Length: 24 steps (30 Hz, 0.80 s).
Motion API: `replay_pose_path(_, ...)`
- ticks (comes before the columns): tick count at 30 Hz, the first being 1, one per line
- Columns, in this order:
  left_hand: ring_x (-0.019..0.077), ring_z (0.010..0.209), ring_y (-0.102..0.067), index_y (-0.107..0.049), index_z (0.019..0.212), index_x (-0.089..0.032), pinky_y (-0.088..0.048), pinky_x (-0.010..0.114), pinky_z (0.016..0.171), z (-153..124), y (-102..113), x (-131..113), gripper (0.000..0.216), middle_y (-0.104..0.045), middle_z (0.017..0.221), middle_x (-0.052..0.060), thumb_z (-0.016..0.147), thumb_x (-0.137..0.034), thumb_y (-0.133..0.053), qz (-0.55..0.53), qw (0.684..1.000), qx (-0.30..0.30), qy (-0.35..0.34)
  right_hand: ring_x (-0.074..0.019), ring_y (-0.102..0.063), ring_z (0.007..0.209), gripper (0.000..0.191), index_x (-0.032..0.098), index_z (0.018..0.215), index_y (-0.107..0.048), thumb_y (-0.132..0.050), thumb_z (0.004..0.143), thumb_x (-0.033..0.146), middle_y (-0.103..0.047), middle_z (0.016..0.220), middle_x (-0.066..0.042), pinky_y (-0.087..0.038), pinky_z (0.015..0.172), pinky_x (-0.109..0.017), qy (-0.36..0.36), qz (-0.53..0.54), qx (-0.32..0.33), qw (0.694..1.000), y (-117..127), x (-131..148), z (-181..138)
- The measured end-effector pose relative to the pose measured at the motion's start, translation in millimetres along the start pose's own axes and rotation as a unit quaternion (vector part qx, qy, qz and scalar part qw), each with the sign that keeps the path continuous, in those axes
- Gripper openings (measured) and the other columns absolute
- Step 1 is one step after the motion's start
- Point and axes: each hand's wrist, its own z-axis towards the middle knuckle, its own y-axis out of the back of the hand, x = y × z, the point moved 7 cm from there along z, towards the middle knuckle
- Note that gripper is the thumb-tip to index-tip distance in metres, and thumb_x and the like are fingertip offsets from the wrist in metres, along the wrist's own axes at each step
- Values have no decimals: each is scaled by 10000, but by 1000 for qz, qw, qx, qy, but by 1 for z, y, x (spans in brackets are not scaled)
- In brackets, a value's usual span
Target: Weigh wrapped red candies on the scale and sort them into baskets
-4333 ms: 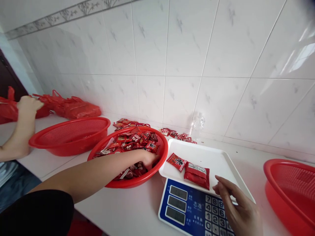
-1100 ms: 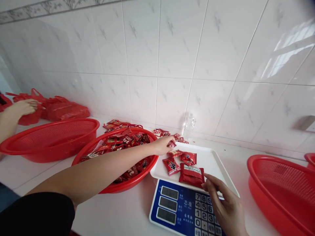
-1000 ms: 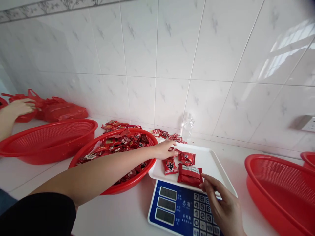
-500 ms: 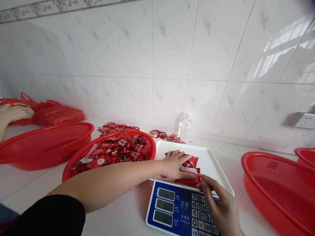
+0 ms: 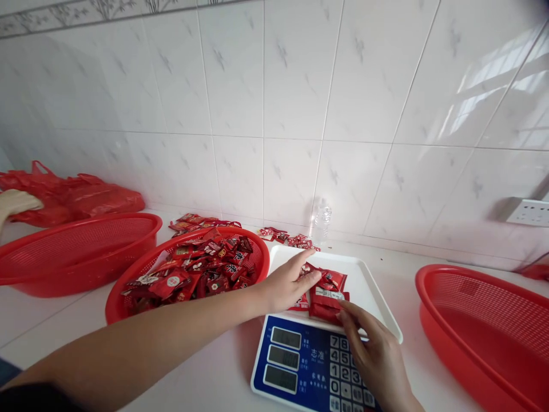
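On the white tray [image 5: 364, 280] of a blue digital scale [image 5: 315, 343] lie several red snack packets. My right hand [image 5: 375, 346] pinches the right edge of the nearest red packet [image 5: 325, 312] between thumb and fingers. Another shiny red packet [image 5: 334, 280] rests just behind it. My left hand [image 5: 288, 283] hovers over the left side of the group, thumb and fingers stretched out; whether it touches any packet I cannot tell. Left of the scale, a red plastic basket [image 5: 112, 300] holds a heap of small red-wrapped packets [image 5: 193, 274].
Another red basket [image 5: 81, 257] stands far left, and one more [image 5: 437, 332] to the right. Red plastic bags [image 5: 103, 197] lie at the back left, with another person's hand [image 5: 19, 201] at them. Along the tiled wall are loose packets [image 5: 201, 220] and a clear plastic bottle [image 5: 321, 220].
My left hand has lifted off the packets and drawn back to the left, uncovering them. My right hand stays at the packet's right edge. The other person's hand has shifted left.
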Motion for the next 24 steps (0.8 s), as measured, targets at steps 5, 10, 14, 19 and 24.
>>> replay_pose_path(5,247,1354,-392,-345,1404,-257,-336,428,1134,-67,24,-6,420,-447,1444,95,994,-304,-423,-45,969,-214,-116,-132,-687,786,225,251,1107,-647,-502,946,313,-720,982,-22,-558,597,-193,29,-19,-20,999,-1,2,-1)
replay_pose_path(10,236,1287,-463,-335,1427,-209,-382,386,1094,-103,-2,21,518,-501,1373,120,935,-143,-481,60,931,-270,-237,-155,-677,825,254,226,1086,-645,-455,962,341,-713,1001,-49,-549,619,-233,15,-79,-26,996,-4,-4,1)
replay_pose_path(14,246,1250,-497,-366,1413,-198,-423,393,1051,-113,-14,34,536,-541,1326,128,903,-116,-508,75,907,-269,-315,-190,-660,922,277,231,1115,-633,-428,965,341,-704,1035,-57,-538,699,-292,5,-132,11,991,-11,6,8)
replay_pose_path(19,225,1164,-555,-408,1356,-211,-462,365,1001,-119,-12,43,461,-573,1261,114,912,-128,-500,12,925,-265,-271,-201,-633,992,283,268,1159,-620,-445,944,320,-694,1071,-30,-509,805,-327,2,-195,102,975,-25,30,12)
replay_pose_path(24,202,1133,-571,-396,1334,-251,-479,350,976,-117,-10,53,389,-580,1238,92,959,-170,-459,-63,938,-268,-211,-207,-617,1050,311,258,1181,-626,-443,938,318,-673,1147,-52,-488,854,-327,-11,-260,151,954,-32,43,32)
